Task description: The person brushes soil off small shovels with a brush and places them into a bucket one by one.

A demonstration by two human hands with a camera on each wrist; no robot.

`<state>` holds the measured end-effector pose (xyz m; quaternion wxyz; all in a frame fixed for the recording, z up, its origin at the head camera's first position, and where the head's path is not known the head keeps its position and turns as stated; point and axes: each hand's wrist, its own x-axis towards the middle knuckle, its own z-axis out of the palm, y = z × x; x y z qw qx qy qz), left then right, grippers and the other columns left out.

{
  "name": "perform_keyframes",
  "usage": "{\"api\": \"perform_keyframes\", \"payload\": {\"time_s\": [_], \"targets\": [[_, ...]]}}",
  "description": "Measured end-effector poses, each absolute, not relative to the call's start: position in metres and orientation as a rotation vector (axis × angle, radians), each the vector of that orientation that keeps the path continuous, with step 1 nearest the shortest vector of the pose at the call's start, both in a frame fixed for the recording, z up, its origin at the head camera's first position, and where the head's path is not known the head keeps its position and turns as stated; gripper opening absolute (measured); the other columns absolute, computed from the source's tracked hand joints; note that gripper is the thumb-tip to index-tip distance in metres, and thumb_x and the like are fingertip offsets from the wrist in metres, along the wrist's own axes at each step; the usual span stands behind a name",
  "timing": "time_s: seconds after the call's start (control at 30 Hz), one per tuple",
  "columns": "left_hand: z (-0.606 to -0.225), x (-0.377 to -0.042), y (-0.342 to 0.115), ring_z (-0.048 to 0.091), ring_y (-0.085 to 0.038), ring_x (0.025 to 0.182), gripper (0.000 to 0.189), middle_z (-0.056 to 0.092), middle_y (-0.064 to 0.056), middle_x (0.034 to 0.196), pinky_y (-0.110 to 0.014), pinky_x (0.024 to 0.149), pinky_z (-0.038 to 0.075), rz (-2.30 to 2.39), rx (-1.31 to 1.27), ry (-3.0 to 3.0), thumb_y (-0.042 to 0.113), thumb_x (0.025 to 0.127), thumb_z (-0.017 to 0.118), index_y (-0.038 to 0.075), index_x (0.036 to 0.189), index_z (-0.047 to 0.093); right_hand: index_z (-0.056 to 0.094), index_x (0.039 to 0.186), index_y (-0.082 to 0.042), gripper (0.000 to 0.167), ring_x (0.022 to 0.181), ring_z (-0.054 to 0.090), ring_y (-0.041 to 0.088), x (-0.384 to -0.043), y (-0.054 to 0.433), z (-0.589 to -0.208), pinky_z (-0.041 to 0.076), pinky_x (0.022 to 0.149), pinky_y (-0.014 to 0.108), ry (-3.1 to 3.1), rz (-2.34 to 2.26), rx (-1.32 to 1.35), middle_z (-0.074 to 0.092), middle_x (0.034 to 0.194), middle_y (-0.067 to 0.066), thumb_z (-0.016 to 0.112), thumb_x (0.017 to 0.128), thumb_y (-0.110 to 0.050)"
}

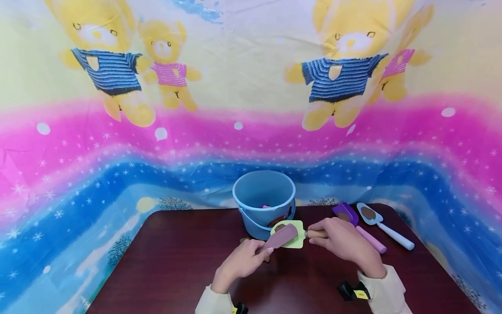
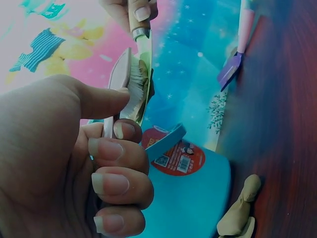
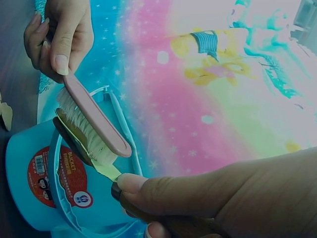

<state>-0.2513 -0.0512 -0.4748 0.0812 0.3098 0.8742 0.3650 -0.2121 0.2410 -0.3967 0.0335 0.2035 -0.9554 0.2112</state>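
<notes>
My left hand [image 1: 241,259] grips a scrub brush [image 1: 283,237] with a dull pink back and white bristles. My right hand [image 1: 345,240] holds a small light-green toy shovel [image 1: 300,231] by its wooden handle [image 1: 317,233]. In the right wrist view the bristles [image 3: 79,119] lie against the shovel's blade, with the pink back facing outward. Brown clay-like stuff [image 2: 149,87] clings to the blade, partly hidden behind the brush. Both tools are in front of a light-blue bucket [image 1: 251,224], whose label shows in the wrist views.
On the right lie a purple shovel [image 1: 351,212] with a pink handle and a pale-blue shovel [image 1: 392,232], both with brown patches. A brown clay-like lump [image 2: 237,213] rests on the dark table [image 1: 172,257] near the bucket. Something purple and pink [image 1: 265,206] is inside the bucket.
</notes>
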Motion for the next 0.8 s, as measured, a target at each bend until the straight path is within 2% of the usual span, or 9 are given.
{"api": "perform_keyframes", "payload": {"time_s": [0.17, 0.3, 0.53, 0.8], "targets": [[-0.476, -0.253, -0.054, 0.057, -0.003, 0.064, 0.028, 0.07, 0.013, 0.079, -0.022, 0.061, 0.046, 1.119, 0.894, 2.583, 0.037, 0.104, 0.057, 0.017, 0.094, 0.073, 0.041, 0.068, -0.025, 0.042, 0.055, 0.023, 0.003, -0.212, 0.241, -0.397, 0.026, 0.055, 0.023, -2.951, 0.65, 0.622, 0.022, 0.061, -0.014, 0.073, 0.095, -0.029], [-0.476, -0.255, -0.058, 0.054, -0.005, 0.06, 0.03, 0.072, 0.011, 0.081, -0.022, 0.058, 0.043, 1.152, 0.884, 2.552, 0.037, 0.104, 0.057, 0.013, 0.098, 0.074, 0.041, 0.067, -0.025, 0.042, 0.056, 0.022, 0.002, -0.212, 0.24, -0.397, 0.025, 0.055, 0.023, -2.944, 0.649, 0.629, 0.022, 0.062, -0.014, 0.073, 0.095, -0.029], [-0.475, -0.258, -0.071, 0.041, -0.006, 0.051, 0.034, 0.046, 0.007, 0.058, -0.023, 0.051, 0.037, 1.139, 0.848, 2.627, 0.038, 0.104, 0.057, 0.017, 0.078, 0.063, 0.04, 0.067, -0.025, 0.043, 0.055, 0.02, 0.003, -0.211, 0.241, -0.397, 0.024, 0.055, 0.023, -2.957, 0.64, 0.626, 0.021, 0.061, -0.014, 0.073, 0.094, -0.028], [-0.474, -0.26, -0.079, 0.04, -0.008, 0.048, 0.032, 0.046, 0.006, 0.057, -0.025, 0.048, 0.036, 1.175, 0.817, 2.652, 0.037, 0.103, 0.058, 0.017, 0.079, 0.062, 0.042, 0.067, -0.025, 0.042, 0.054, 0.022, 0.003, -0.213, 0.242, -0.397, 0.029, 0.056, 0.024, -2.952, 0.633, 0.611, 0.023, 0.061, -0.013, 0.074, 0.094, -0.027]]}}
